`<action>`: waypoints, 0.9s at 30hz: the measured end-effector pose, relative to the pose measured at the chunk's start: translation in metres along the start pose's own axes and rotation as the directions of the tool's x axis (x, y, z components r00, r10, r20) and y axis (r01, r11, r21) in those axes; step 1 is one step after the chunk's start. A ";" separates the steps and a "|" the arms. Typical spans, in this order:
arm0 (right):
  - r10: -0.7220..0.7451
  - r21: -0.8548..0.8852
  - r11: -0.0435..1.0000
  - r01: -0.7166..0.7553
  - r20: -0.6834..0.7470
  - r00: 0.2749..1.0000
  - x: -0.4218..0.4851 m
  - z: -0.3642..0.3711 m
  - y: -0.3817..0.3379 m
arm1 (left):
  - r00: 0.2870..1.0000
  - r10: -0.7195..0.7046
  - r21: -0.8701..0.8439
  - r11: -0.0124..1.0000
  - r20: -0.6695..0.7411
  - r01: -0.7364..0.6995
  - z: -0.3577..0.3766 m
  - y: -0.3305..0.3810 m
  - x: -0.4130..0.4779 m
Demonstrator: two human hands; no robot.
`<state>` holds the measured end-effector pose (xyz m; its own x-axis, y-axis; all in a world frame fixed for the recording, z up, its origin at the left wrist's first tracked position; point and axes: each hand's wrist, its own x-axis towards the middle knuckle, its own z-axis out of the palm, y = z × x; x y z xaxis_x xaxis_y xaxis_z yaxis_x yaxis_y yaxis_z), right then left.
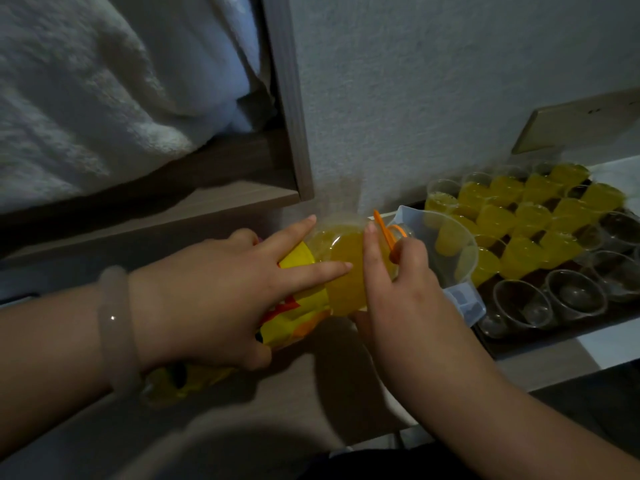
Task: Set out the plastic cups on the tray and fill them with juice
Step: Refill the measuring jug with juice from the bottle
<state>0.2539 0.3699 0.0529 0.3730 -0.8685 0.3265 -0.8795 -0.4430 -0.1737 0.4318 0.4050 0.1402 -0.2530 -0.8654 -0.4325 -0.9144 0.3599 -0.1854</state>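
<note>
At the far left a white blanket [86, 98] lies bunched on a wooden shelf [287, 98]. Nearer, your left wrist wears a pale bangle [116, 327]. Your left hand [207, 292] grips the bottle [346, 268] around its yellow label [304, 306]: the fingers are spread over the top and the thumb is tucked underneath. The bottle lies almost on its side above the counter [277, 393], with its neck pointing right and yellow juice showing in its clear shoulder. Your right hand [405, 296] holds the bottle at the neck, with the forefinger laid up along the shoulder, the other fingers curled round, and the thumb below. An orange cap strap [384, 230] sticks up just beside those fingers. The bottle's mouth reaches the near-left rim of a clear jug [450, 244], which stands just right of your right hand; you cannot tell whether juice is flowing. Right of the jug and touching it, a dark tray [536, 341] sits against the wall. The full cups [519, 216], yellow with juice, crowd its far rows, and the empty cups [575, 292] stand along its near edge and right side. Above the tray, a beige plate [581, 123] is fixed to the wall.
</note>
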 end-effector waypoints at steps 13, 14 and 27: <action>0.005 -0.012 1.000 -0.005 -0.028 1.000 -0.003 0.002 0.001 | 0.999 0.026 0.021 0.999 -0.018 -0.026 0.001 0.001 0.000; 0.007 -0.007 1.000 -0.008 -0.030 1.000 -0.003 0.002 0.001 | 0.999 0.029 0.025 0.999 -0.017 -0.029 0.000 0.001 0.000; 0.051 -0.010 0.999 -0.052 -0.004 0.999 -0.001 -0.002 -0.007 | 0.999 0.033 0.040 0.999 0.001 -0.033 -0.004 0.001 0.000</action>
<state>0.2591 0.3743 0.0560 0.3260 -0.8892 0.3211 -0.9005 -0.3954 -0.1809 0.4293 0.4039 0.1431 -0.2823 -0.8528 -0.4394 -0.8922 0.4017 -0.2064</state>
